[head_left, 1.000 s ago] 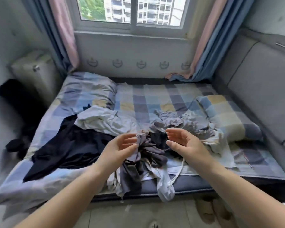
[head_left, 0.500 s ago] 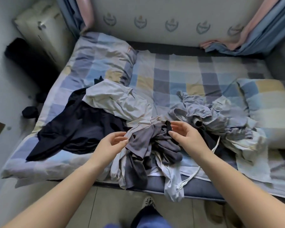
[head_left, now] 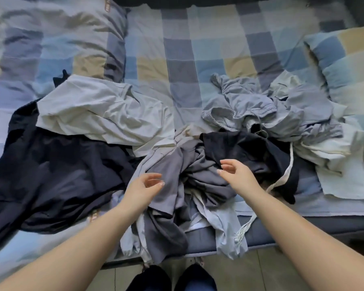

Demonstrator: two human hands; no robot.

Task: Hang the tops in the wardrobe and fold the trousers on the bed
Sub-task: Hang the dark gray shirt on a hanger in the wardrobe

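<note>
A heap of clothes lies on the checked bed [head_left: 198, 49]. In the middle is a crumpled grey garment [head_left: 172, 171] that hangs over the bed's front edge. My left hand [head_left: 143, 185] hovers at its left side, fingers loosely curved, holding nothing. My right hand [head_left: 237, 175] hovers at its right side, fingers relaxed, over a black garment [head_left: 246, 148]. A large dark navy garment [head_left: 51, 175] spreads at the left, with a pale cream top [head_left: 101, 114] lying partly on it. Light blue-grey clothes [head_left: 250, 106] are bunched at the right.
Checked pillows lie at the back left [head_left: 57, 38] and right [head_left: 349, 66]. A pale cloth [head_left: 345, 181] and a white drawstring [head_left: 282, 179] lie at the right. The tiled floor [head_left: 261, 274] and my two feet [head_left: 170, 278] show below the bed's edge.
The camera has tilted down and come closer to the bed; the window has left the view. Both hands have moved slightly apart over the grey garment and hold nothing.
</note>
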